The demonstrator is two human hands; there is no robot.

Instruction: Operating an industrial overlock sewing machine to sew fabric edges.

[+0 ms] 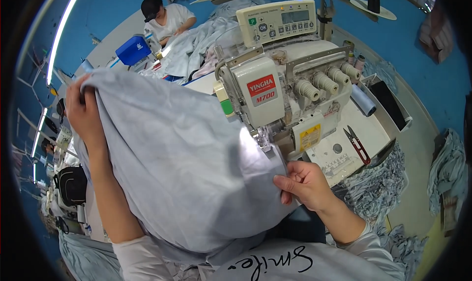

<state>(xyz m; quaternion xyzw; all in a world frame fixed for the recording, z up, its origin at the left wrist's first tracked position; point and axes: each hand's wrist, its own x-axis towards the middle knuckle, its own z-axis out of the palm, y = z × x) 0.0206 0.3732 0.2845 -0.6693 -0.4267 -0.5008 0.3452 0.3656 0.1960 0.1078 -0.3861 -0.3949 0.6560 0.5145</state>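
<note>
A large piece of light blue-grey fabric (182,148) spreads across the middle, running up to the presser foot of a white overlock sewing machine (314,74). My left hand (83,109) is raised at the far left, its fingers closed round the upper edge of the cloth and lifting it. Close in front of the machine's lit needle area, my right hand (305,182) pinches the fabric's right edge between thumb and fingers. The cloth hides whatever lies beneath it, and the needle itself is too small to make out.
Red-handled thread snips (358,146) lie on the machine's table, beside a tray (393,109) with a dark strip. Heaped fabric (376,182) hangs at the right. Across the table, a person in a black cap (169,20) works near a blue machine (133,50).
</note>
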